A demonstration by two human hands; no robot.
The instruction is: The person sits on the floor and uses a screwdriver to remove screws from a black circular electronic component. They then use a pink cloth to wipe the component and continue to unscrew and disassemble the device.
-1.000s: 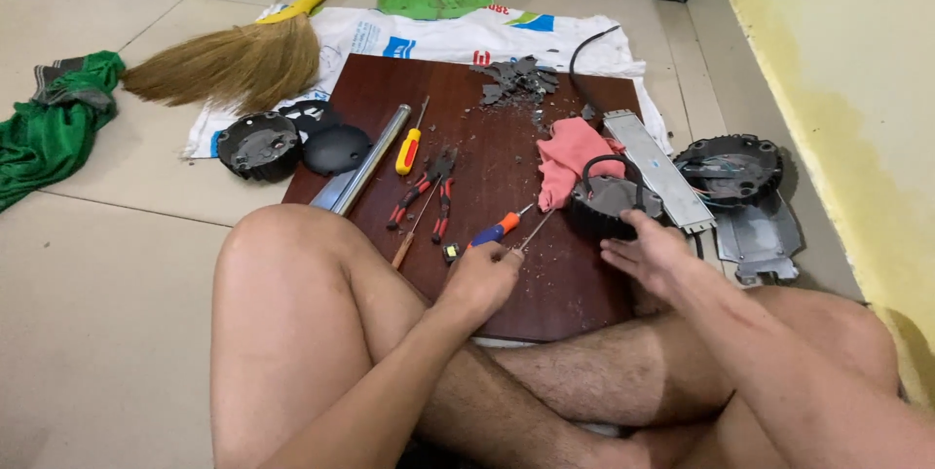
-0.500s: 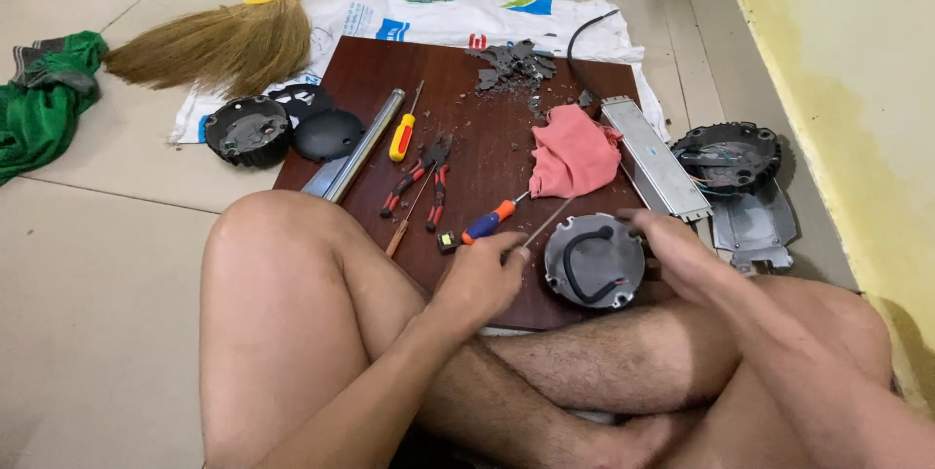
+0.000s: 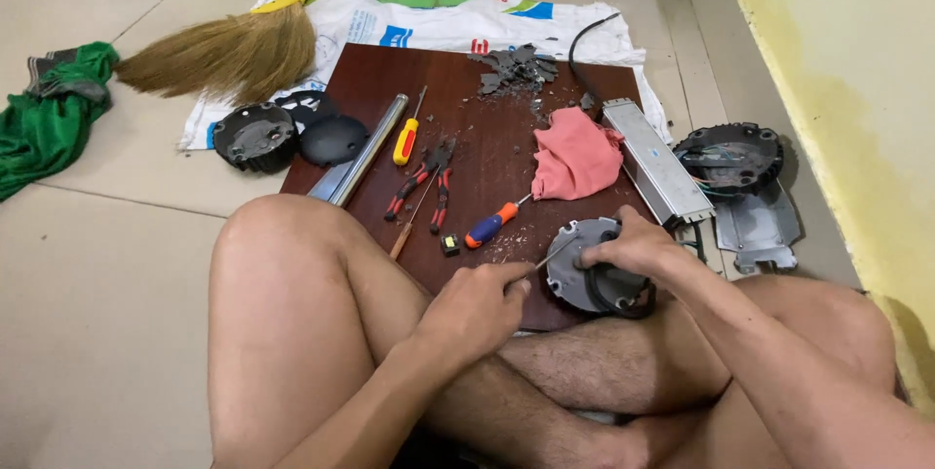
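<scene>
Head | left hand (image 3: pixel 477 308) grips thin tool (image 3: pixel 553 255) | right hand (image 3: pixel 633 247) clasps round housing (image 3: pixel 584 279)

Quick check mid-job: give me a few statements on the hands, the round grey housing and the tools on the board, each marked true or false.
1. The right hand rests on the round grey housing. True.
2. The left hand is empty. False: it grips a thin metal tool whose tip reaches the housing.
3. The orange and blue screwdriver lies on the wooden board. True.
4. The pink cloth covers the housing. False: it lies apart, farther up the board.
5. The broom lies on the board. False: it lies on the floor beyond the board's left corner.
</scene>
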